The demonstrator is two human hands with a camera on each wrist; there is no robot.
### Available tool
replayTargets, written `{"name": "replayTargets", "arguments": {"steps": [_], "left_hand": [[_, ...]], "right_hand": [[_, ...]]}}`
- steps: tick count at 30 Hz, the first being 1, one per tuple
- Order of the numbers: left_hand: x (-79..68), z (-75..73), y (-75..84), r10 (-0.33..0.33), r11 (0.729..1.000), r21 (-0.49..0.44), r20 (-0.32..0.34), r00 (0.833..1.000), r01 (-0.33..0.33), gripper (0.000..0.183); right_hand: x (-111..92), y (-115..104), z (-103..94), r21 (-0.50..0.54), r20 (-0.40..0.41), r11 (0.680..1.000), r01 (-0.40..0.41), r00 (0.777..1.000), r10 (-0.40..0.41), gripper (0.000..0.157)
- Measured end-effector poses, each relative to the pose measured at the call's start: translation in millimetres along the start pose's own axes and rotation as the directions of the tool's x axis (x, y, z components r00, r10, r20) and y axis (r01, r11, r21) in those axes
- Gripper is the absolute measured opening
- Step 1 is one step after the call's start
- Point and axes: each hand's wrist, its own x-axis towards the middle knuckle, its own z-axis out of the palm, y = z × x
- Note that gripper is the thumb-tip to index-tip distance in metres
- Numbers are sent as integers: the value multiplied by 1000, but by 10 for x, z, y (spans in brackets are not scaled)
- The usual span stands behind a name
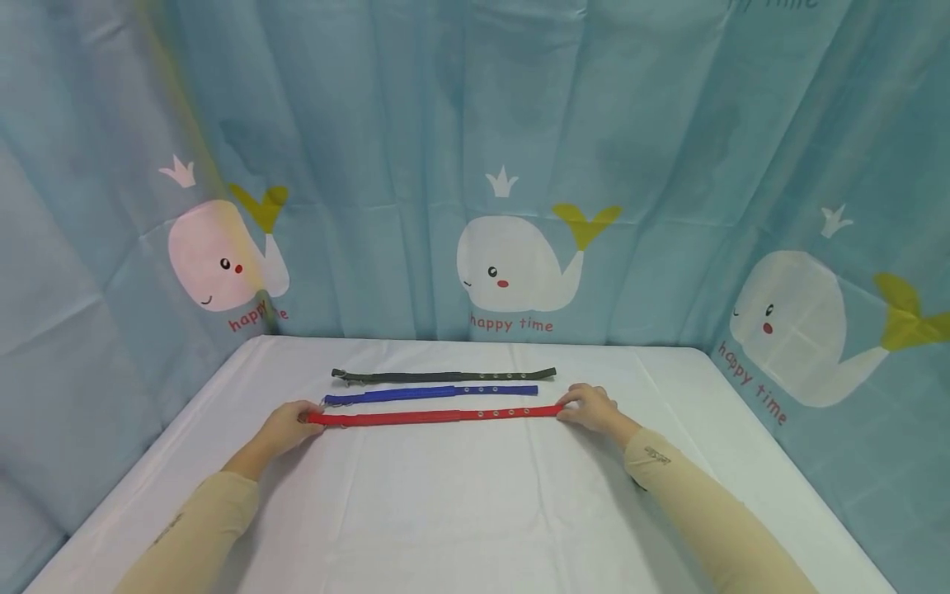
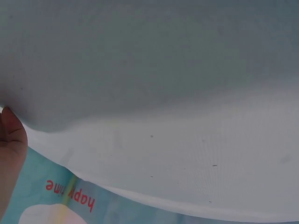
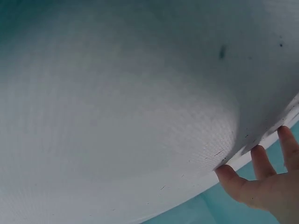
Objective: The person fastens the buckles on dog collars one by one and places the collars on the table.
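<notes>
A red collar point(image 1: 416, 418) with a row of metal eyelets lies stretched straight across the white table. My left hand point(image 1: 288, 425) pinches its buckle end, and the buckle is mostly covered by the fingers. At the other end, my right hand point(image 1: 591, 408) pinches the plain tip between thumb and fingers. Just behind it lies a blue collar point(image 1: 416, 394), its buckle close to my left fingers. Farther back is a dark green collar point(image 1: 416, 377), roughly parallel to the others. The wrist views show parts of the left hand point(image 2: 11, 149) and right hand point(image 3: 266, 182), but no collar.
A white cloth covers the table point(image 1: 445, 511). Light blue curtains point(image 1: 371, 272) printed with whales hang behind it and along both sides, close to the table's edges.
</notes>
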Motion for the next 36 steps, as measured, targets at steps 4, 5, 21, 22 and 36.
{"name": "replayTargets", "arguments": {"steps": [4,5,21,22,36], "left_hand": [[-2,20,-9,-7,1000,6,-2,1000,7,31],[-7,20,-7,-4,1000,5,-5,1000,4,29],[-79,-50,-26,-25,984,-175,41,999,32,39],[-89,-60,-12,-27,982,-185,44,999,35,40],[-245,-91,376,39,898,-438,-14,999,-41,46]], "right_hand": [[0,12,-12,16,0,1000,1,1000,-1,22],[0,17,-14,25,-2,1000,4,1000,-4,22],[-34,11,-129,297,-58,952,68,997,-53,29],[-38,11,-139,308,-60,948,76,996,-61,30],[-159,-103,-217,684,-68,721,108,994,-85,33]]}}
